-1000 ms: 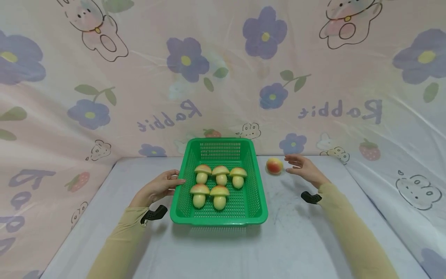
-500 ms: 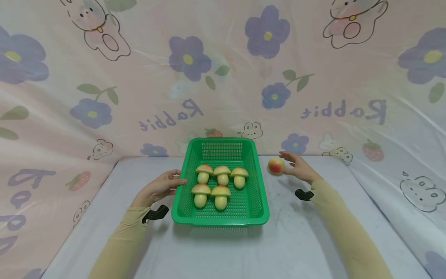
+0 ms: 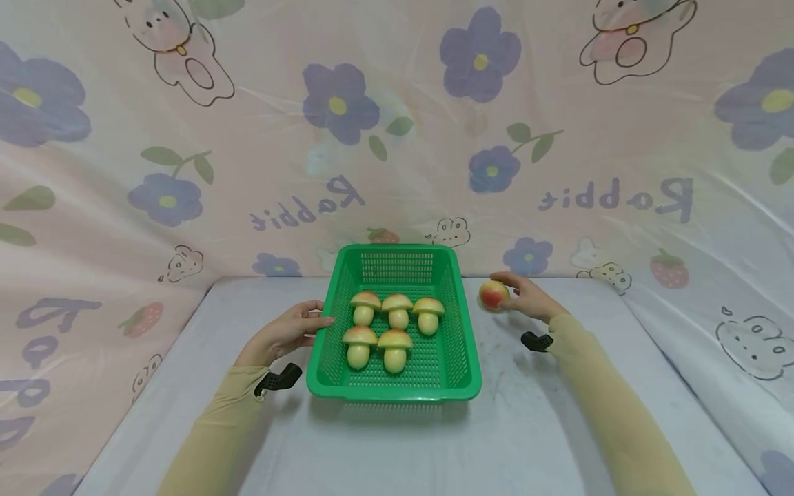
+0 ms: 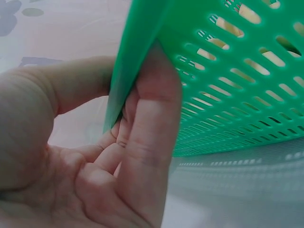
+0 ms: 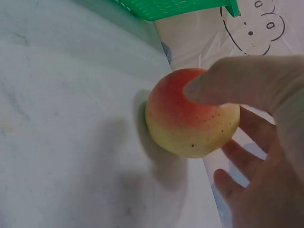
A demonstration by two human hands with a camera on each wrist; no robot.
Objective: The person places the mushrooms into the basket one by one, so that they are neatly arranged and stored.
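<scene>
A green plastic basket [image 3: 397,394] stands in the middle of the table with several mushrooms [image 3: 395,348] inside, pale-stemmed with yellow-red caps. My left hand [image 3: 287,332] grips its left rim; in the left wrist view the thumb and fingers [image 4: 152,128] pinch the green edge from both sides. To the right of the basket sits a round red-and-yellow fruit [image 3: 493,295], peach-like, with dark specks. My right hand [image 3: 527,297] holds it between thumb and fingers; the right wrist view shows the thumb [image 5: 213,88] across its red side, the other fingers partly hidden behind it.
A white table [image 3: 397,455] carries everything. Behind it hangs a printed curtain [image 3: 409,172] with flowers and rabbits, meeting the table's back edge close behind the basket and fruit. A small black device [image 3: 279,379] is strapped at each wrist.
My right hand has moved left to the fruit, and its thumb and fingers have closed about it. The left hand keeps its grip on the basket. The whole view has shifted slightly.
</scene>
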